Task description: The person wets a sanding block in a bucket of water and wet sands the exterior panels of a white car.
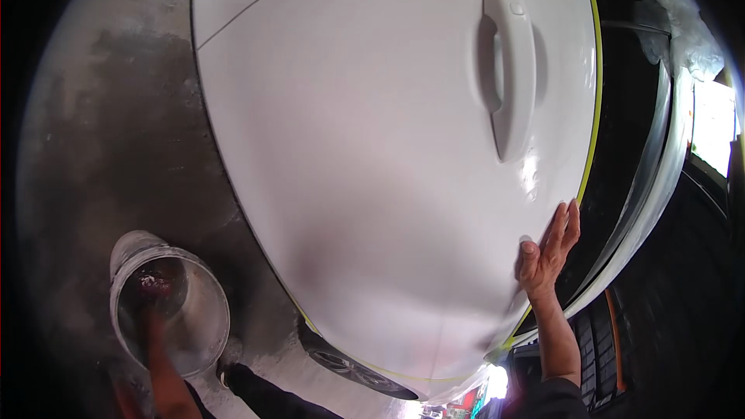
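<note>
My right hand (551, 252) lies on the upper edge of a white car door (365, 147), thumb apart and fingers stretched towards the strip of yellow-green tape (596, 109) along the window line. The door handle (516, 70) is further along the same panel. My left arm reaches down into a round, pale bucket (209, 302) on the floor. Inside it, my left hand (153, 295) is dark and blurred, at what looks like water with a reddish glint. Its fingers and anything in them cannot be made out.
A wheel (353, 368) shows low beside the panel, near my dark-trousered leg (272, 396). Clear plastic sheeting (691, 39) hangs along the car's window side. The grey concrete floor (101, 147) has dark, wet-looking patches. The whole view is turned sideways.
</note>
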`<state>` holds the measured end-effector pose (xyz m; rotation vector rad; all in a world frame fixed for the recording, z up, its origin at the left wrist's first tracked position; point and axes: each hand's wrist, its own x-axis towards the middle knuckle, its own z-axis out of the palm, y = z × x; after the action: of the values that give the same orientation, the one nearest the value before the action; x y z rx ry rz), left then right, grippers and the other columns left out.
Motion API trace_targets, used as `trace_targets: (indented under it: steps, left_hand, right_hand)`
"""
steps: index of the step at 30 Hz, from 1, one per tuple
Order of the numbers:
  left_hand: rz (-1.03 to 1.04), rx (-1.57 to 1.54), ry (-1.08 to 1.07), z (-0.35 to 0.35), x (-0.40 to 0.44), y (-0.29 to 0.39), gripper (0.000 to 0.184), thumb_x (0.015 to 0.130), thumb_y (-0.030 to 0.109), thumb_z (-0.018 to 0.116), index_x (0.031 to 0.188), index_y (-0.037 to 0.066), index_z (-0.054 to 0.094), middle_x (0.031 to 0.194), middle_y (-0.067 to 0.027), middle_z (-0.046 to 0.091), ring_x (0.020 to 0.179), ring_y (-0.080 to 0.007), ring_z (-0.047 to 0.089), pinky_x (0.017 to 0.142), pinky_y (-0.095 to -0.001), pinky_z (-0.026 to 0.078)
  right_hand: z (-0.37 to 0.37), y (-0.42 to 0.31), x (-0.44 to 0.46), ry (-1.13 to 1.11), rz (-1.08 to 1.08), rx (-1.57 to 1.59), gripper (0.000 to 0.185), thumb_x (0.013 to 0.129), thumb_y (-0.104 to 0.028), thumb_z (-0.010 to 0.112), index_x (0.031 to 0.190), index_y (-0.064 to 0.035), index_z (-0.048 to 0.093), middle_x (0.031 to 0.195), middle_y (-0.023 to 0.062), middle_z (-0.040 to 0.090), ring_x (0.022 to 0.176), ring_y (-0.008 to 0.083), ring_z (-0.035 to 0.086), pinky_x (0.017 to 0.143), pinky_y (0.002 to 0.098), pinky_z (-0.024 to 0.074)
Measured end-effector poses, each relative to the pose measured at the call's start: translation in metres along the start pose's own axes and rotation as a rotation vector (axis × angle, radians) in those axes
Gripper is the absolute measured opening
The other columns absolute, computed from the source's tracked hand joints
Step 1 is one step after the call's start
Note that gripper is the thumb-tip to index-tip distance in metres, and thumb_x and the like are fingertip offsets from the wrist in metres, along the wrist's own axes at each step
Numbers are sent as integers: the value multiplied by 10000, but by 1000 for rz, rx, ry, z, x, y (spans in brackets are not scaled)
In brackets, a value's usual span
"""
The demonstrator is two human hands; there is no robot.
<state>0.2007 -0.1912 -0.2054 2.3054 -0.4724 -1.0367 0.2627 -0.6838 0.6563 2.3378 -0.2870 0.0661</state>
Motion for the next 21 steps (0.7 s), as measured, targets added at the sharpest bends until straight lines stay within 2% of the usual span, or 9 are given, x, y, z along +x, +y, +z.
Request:
trace_targets:
  steps: [2, 6, 9, 11, 14, 17, 19, 20, 21]
  left_hand:
    - [35, -76, 110, -3, -11, 0, 427, 848, 45, 597, 1273, 2, 619, 1121, -271, 662, 1041, -433, 634, 914, -499, 491]
    - [-297, -240, -20, -121, -36, 117, 272, 870, 53, 582, 1115, -46, 648, 1081, -310, 652, 1041, -457, 624, 869, -497, 486]
    - [-298, -368, 181, -201, -49, 211, 310, 915, 52, 574, 1199, -63, 624, 1112, -282, 674, 1029, -446, 651, 870, -480, 504]
    - [-216, -376, 418, -206, -40, 233, 374, 949, 92, 590, 1300, -38, 597, 1123, -245, 698, 1009, -390, 688, 880, -441, 519]
    - [-185, -810, 367, -321, -32, 369, 400, 978, 94, 577, 1358, -32, 567, 1166, -185, 703, 1068, -265, 667, 945, -347, 489]
    - [173, -1073, 565, -380, -5, 477, 376, 1000, 60, 567, 1367, -21, 569, 1092, -110, 698, 862, -113, 634, 783, -272, 509]
    - [139, -1022, 534, -459, -18, 570, 368, 998, 42, 563, 1362, -14, 579, 1178, -132, 692, 1044, -127, 610, 921, -293, 488]
    - [377, -1165, 680, -478, -11, 608, 366, 994, 30, 558, 1357, -2, 588, 1193, -141, 699, 1079, -130, 618, 939, -304, 497]
    - [480, -1089, 828, -506, -10, 647, 323, 1003, 32, 556, 1308, -73, 582, 1132, -107, 698, 1035, -122, 602, 925, -255, 463]
  right_hand:
    - [-1, 1, 1, -4, -7, -9, 799, 1001, -603, 449, 1546, -28, 343, 1568, 298, 249, 1444, 433, 276, 1170, 511, 258]
    - [-2, 5, 1, -25, -18, -15, 790, 1003, -609, 438, 1544, -40, 347, 1562, 303, 250, 1447, 448, 267, 1164, 566, 235]
    - [-1, 7, 0, -30, -21, -27, 788, 1003, -617, 425, 1548, -56, 338, 1557, 307, 250, 1443, 464, 266, 1152, 607, 225]
    - [-1, 8, 1, -30, -22, -25, 788, 1002, -623, 419, 1553, -67, 330, 1554, 309, 249, 1437, 479, 266, 1142, 628, 224]
    - [0, 9, 1, -35, -26, -7, 784, 1001, -626, 418, 1557, -82, 325, 1552, 312, 250, 1430, 499, 267, 1131, 648, 228]
    - [-3, 9, -1, -50, -14, -2, 766, 1003, -614, 427, 1554, -89, 336, 1551, 312, 253, 1427, 506, 268, 1128, 655, 227]
    - [-4, 8, 1, -50, -6, -2, 751, 1005, -601, 437, 1552, -95, 343, 1553, 311, 253, 1429, 502, 267, 1133, 651, 225]
    - [-5, 7, 2, -41, 13, 29, 728, 1005, -591, 450, 1534, -96, 383, 1552, 312, 266, 1432, 499, 267, 1139, 645, 221]
    - [-6, 6, 3, -44, 22, 37, 722, 1004, -592, 454, 1527, -97, 397, 1551, 311, 272, 1432, 498, 270, 1139, 645, 225]
